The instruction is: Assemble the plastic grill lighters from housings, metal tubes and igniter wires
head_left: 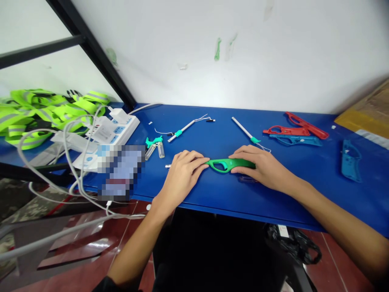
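Observation:
A green plastic lighter body (pixel 228 164) lies on the blue table (pixel 212 194) near its front edge. My left hand (pixel 182 174) rests palm down on its left end, fingers pressed on the tip. My right hand (pixel 264 168) covers its right end with curled fingers holding the handle. A small dark part (pixel 247 179) lies just under my right hand. Two white tubes with teal collars and thin wires (pixel 185 127) (pixel 246 132) lie farther back.
Red (pixel 299 125) and blue (pixel 296 140) lighter shells lie at the back right, another blue shell (pixel 351 160) farther right. A white power strip (pixel 117 127) with cables and green reflective vests (pixel 45 109) sit at left. Small clear vials (pixel 156 150) lie left of centre.

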A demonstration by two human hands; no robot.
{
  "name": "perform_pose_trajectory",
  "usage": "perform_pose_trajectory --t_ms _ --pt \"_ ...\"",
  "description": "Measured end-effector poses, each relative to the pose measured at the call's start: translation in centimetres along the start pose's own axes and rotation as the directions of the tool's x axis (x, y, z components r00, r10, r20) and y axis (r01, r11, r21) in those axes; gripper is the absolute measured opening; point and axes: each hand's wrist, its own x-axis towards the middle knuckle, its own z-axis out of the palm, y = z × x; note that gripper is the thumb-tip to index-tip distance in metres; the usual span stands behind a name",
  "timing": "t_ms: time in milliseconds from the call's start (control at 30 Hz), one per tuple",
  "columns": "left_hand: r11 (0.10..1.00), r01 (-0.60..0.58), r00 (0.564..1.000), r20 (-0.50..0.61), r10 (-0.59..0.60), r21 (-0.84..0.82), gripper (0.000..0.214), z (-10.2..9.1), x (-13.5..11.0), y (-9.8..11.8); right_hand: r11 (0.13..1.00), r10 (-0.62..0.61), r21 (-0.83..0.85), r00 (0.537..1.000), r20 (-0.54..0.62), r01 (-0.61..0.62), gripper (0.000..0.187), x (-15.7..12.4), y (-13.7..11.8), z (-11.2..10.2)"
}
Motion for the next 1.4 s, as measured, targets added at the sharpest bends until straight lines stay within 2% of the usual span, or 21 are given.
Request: perform_pose_trajectory --t_ms 400,733,867,1000,1267,1400 --pt "1.0 -0.007 1.0 0.008 0.006 0.021 0.022 0.0 0.0 0.3 0.999 -0.013 -0.046 0.999 0.043 0.015 0.032 -0.3 -0.2 -0.2" --pt "0.999 -0.029 0.999 0.025 0.028 0.04 0.023 0.2 0.1 0.5 0.999 0.02 0.047 0.998 0.064 -0.023 0.029 -0.3 0.3 -0.1" --pt "0.99 -0.089 0.993 0.089 0.08 0.112 0.026 -0.4 0.6 0.5 0.999 0.036 -0.014 0.999 0.035 -0.036 0.033 -0.4 0.7 -0.2" --pt "0.979 -0.173 0.969 0.199 0.149 0.109 0.026 -1.3 1.7 -0.1 0.998 0.044 -0.039 0.998 0.043 -0.042 0.035 -0.3 0.9 -0.4" --pt "0.968 -0.156 0.909 0.412 0.064 0.195 0.016 -2.3 4.6 0.6 0.996 0.02 -0.082 0.999 0.035 -0.017 0.039 -0.1 1.1 0.0" --pt "0.91 -0.234 0.911 0.405 0.082 0.342 0.02 -1.8 4.5 0.8 0.993 0.089 -0.077 0.995 0.04 -0.086 0.046 -0.4 0.9 -0.1"
